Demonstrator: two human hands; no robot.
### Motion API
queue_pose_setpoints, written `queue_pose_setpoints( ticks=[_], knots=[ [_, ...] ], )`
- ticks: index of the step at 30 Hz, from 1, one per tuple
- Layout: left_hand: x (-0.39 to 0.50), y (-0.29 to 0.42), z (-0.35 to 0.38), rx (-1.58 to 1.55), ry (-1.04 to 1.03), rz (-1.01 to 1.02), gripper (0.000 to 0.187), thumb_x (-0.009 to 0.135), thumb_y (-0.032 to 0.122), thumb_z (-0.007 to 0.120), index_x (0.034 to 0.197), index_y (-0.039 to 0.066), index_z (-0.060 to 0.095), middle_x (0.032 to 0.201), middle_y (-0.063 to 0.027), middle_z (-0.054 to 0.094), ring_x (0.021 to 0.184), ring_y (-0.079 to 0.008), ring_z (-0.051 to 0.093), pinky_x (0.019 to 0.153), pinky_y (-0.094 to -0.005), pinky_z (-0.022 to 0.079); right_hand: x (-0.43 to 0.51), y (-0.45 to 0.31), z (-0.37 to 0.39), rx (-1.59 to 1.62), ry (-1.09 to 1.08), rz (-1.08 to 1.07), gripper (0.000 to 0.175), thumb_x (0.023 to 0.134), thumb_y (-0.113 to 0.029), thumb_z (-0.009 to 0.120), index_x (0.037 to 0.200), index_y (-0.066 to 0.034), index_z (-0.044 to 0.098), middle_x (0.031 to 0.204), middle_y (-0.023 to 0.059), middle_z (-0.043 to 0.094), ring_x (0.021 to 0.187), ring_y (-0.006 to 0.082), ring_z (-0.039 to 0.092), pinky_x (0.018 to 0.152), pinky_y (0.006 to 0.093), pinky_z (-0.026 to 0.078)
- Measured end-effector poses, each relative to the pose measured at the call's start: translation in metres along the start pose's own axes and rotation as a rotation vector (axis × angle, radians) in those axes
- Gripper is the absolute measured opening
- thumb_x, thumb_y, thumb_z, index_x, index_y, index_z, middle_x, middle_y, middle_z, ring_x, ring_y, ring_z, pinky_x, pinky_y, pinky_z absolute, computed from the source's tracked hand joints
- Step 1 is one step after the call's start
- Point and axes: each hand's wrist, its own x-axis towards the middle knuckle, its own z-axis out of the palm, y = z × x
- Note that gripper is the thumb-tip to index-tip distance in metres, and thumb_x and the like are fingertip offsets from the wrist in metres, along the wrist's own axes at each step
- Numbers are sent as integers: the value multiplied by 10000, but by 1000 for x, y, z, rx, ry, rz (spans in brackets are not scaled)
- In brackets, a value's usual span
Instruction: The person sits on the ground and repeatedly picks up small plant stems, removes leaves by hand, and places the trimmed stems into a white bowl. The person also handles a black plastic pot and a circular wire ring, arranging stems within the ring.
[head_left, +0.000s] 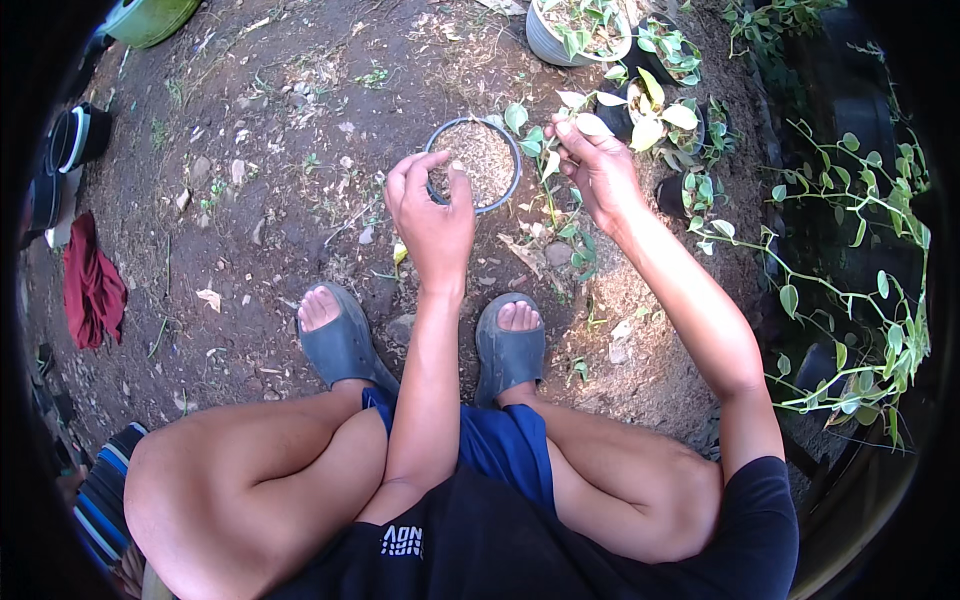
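A round black plastic pot stands on the soil before me, filled with a pale, dry, chip-like material. My left hand is over its left rim, thumb and fingers spread and curved, with nothing visible between them. Whether the fingertips touch the rim or the filling is not clear. To the right of the pot, my right hand pinches a thin stem of a leafy vine. Green leaves hang left of its fingertips, and paler leaves show just beyond them. The fingers partly hide the stem.
A pale grey pot and several dark potted plants stand at the upper right. Trailing vines spread along the right side. A dark red cloth, black pots and a green container lie to the left.
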Motion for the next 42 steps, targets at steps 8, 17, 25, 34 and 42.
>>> queue_pose_setpoints(
  ticks=[8, 17, 25, 34, 42],
  knots=[
    [0, 13, 0, -88, -21, 125, 203, 842, 86, 741, 1045, 87, 758, 1148, -108, 654, 1122, -307, 596, 1006, -438, 463, -11, -5, 29, 89, -139, 29, 222, 1022, -169, 683, 1229, -88, 696, 1093, -15, 712, 890, 68, 563, 797, 261, 457],
    [-2, 20, 0, -146, -86, 186, 281, 785, 58, 790, 1060, 109, 760, 1152, -91, 657, 1103, -297, 609, 992, -421, 478, -19, -4, 40, 145, -134, 58, 203, 1010, -127, 697, 1191, -35, 714, 951, -26, 679, 790, 59, 562, 711, 231, 450],
    [-2, 20, -3, -136, -121, 189, 254, 846, 128, 845, 1080, 70, 767, 1153, -104, 672, 1124, -257, 640, 994, -382, 494, -19, -2, 41, 62, -131, 69, 146, 1000, -149, 720, 1095, -38, 729, 919, -12, 694, 767, 52, 549, 704, 224, 450],
    [-1, 15, 2, -230, -68, 124, 185, 861, 117, 820, 1013, 34, 754, 1088, -104, 690, 1045, -288, 648, 924, -407, 504, -19, -1, 46, 26, -90, 36, 158, 971, -202, 766, 989, -46, 749, 856, -25, 691, 702, 34, 513, 643, 207, 407],
    [2, 12, 2, -316, -111, 38, 173, 883, 101, 797, 1022, 11, 748, 1058, -121, 718, 973, -249, 685, 842, -357, 524, -17, 1, 42, -43, -142, 82, 182, 999, -206, 733, 1056, -33, 738, 910, -3, 714, 738, 52, 552, 691, 212, 452]
  ],
)
